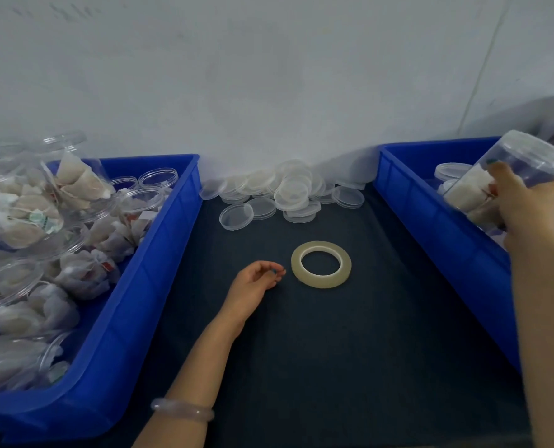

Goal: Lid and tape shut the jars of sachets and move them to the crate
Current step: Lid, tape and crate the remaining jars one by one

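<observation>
My right hand grips a clear lidded jar of sachets, tilted over the blue crate on the right. My left hand rests on the dark mat with its fingers loosely curled and nothing in them, just left of a roll of clear tape that lies flat. A heap of clear lids lies at the back of the mat against the wall. The blue crate on the left holds several open jars of sachets.
The dark mat runs between the two crates. A white wall stands right behind the lids. More lidded jars lie in the right crate beneath the one I hold.
</observation>
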Demonstrator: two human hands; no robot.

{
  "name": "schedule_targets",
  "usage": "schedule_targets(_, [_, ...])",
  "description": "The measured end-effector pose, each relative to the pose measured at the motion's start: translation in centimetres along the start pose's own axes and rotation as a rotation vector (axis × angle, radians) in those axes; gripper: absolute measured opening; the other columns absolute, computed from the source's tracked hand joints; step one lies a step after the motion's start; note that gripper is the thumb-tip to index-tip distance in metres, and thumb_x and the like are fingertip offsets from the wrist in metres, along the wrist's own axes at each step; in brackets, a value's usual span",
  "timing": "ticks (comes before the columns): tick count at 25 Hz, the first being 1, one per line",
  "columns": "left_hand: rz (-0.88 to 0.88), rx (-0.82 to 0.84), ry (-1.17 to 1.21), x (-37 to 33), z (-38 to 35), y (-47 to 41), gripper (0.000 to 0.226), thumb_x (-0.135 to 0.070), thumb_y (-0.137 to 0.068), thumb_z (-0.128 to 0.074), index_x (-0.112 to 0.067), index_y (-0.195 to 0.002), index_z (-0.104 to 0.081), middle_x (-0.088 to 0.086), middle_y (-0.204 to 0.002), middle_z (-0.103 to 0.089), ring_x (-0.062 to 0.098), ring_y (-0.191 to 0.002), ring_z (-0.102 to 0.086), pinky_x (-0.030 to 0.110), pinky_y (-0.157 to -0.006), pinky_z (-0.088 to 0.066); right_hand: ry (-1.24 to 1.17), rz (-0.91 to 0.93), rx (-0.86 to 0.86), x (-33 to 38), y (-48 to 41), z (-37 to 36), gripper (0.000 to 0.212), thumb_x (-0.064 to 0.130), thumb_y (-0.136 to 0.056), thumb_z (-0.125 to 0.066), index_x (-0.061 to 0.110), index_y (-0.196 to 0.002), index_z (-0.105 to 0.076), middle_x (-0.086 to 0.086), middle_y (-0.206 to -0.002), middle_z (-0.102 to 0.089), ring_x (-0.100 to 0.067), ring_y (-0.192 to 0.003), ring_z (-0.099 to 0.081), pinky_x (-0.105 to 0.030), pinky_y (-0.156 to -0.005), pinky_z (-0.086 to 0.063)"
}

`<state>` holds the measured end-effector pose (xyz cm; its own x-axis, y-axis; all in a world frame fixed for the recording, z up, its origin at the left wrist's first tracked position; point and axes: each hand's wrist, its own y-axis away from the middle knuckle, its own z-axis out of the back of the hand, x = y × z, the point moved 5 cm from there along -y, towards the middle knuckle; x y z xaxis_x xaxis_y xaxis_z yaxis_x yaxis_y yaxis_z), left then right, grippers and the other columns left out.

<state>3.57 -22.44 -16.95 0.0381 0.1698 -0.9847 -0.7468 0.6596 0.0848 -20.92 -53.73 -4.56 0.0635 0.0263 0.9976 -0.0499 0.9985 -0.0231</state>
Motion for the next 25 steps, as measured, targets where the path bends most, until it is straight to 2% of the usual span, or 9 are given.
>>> schedule_targets(5, [-0.005,0.002,-0.008,0.1,0.0,0.0,0.021,-0.009,-0.103,-0.049,-0.018,-0.103,-0.068,-0.007,-0.105,-0.071,0.006,-0.105,-0.066,0.016,-0.087,-0.052,0.232,-0.065,-0.062,-0.4,-1.5,1.2,0.107,0.056,-0.073,-0.076,0.018,-0.154,-0.018,-0.011,-0.15,-0.042,-0.033,-0.132,-0.047,-0.05,-0.107,-0.042])
schedule_targets(7, [0.0,0.009,-0.017,0.3,0.1,0.0,0.021,-0.009,-0.102,-0.05,-0.018,-0.104,-0.068,-0.008,-0.106,-0.071,0.005,-0.105,-0.066,0.017,-0.089,-0.051,0.32,-0.043,-0.101,-0.4,-1.5,1.6,0.113,0.063,-0.067,-0.076,0.017,-0.154,-0.019,-0.012,-0.151,-0.039,-0.036,-0.133,-0.044,-0.054,-0.108,-0.04])
schedule_targets(9, [0.004,0.01,-0.03,0.5,0.1,0.1,0.021,-0.01,-0.102,-0.051,-0.019,-0.104,-0.069,-0.01,-0.105,-0.072,0.005,-0.105,-0.066,0.019,-0.092,-0.051,0.447,-0.01,-0.112,-0.4,-2.0,2.1,0.111,0.067,-0.067,-0.07,0.019,-0.153,-0.02,-0.015,-0.151,-0.038,-0.038,-0.134,-0.042,-0.057,-0.109,-0.037])
schedule_targets(12, [0.01,0.003,-0.073,0.6,0.2,0.2,0.019,-0.013,-0.101,-0.052,-0.022,-0.104,-0.069,-0.011,-0.105,-0.072,0.003,-0.104,-0.065,0.023,-0.095,-0.05,0.594,0.074,-0.116,-0.1,-2.2,2.2,0.108,0.057,-0.07,-0.072,0.014,-0.153,-0.018,-0.02,-0.153,-0.033,-0.044,-0.137,-0.035,-0.061,-0.113,-0.031])
schedule_targets(15, [0.008,-0.004,-0.107,0.5,0.2,0.4,0.019,-0.014,-0.1,-0.054,-0.025,-0.102,-0.069,-0.015,-0.102,-0.072,-0.001,-0.102,-0.065,0.018,-0.091,-0.048,0.719,0.068,-0.082,-0.3,-1.1,1.9,0.123,0.045,-0.058,-0.087,0.009,-0.151,-0.015,-0.026,-0.147,-0.039,-0.048,-0.131,-0.041,-0.059,-0.109,-0.035])
schedule_targets(17, [0.006,-0.013,-0.116,0.5,0.2,0.6,0.02,-0.013,-0.1,-0.055,-0.026,-0.1,-0.069,-0.016,-0.101,-0.072,-0.002,-0.101,-0.065,0.016,-0.087,-0.047,0.781,0.1,-0.051,-0.8,-0.1,1.8,0.115,0.034,-0.066,-0.088,0.017,-0.149,-0.011,-0.031,-0.141,-0.042,-0.052,-0.127,-0.043,-0.06,-0.105,-0.036])
schedule_targets(19, [0.008,-0.015,-0.125,0.5,0.3,0.7,0.02,-0.012,-0.099,-0.055,-0.025,-0.1,-0.07,-0.016,-0.1,-0.073,-0.002,-0.102,-0.065,0.015,-0.086,-0.046,0.823,0.154,-0.033,-0.8,0.2,1.7,0.104,0.033,-0.076,-0.082,0.021,-0.15,-0.01,-0.034,-0.141,-0.04,-0.054,-0.128,-0.04,-0.059,-0.106,-0.033])
schedule_targets(22, [0.009,-0.017,-0.133,0.4,0.2,0.7,0.019,-0.012,-0.1,-0.054,-0.025,-0.1,-0.069,-0.015,-0.101,-0.072,-0.003,-0.101,-0.065,0.015,-0.086,-0.048,1.003,0.191,0.041,-0.8,0.9,1.1,0.09,0.049,-0.088,-0.068,0.008,-0.152,-0.019,-0.036,-0.146,-0.035,-0.052,-0.133,-0.035,-0.055,-0.109,-0.03])
schedule_targets(25, [0.005,-0.005,-0.152,0.2,0.2,0.8,0.02,-0.012,-0.1,-0.054,-0.025,-0.101,-0.069,-0.015,-0.104,-0.071,-0.002,-0.105,-0.063,0.013,-0.082,-0.045,1.146,0.212,0.046,-1.0,1.4,0.7,0.084,0.056,-0.094,-0.054,0.004,-0.151,-0.021,-0.038,-0.147,-0.031,-0.052,-0.133,-0.034,-0.054,-0.109,-0.029])
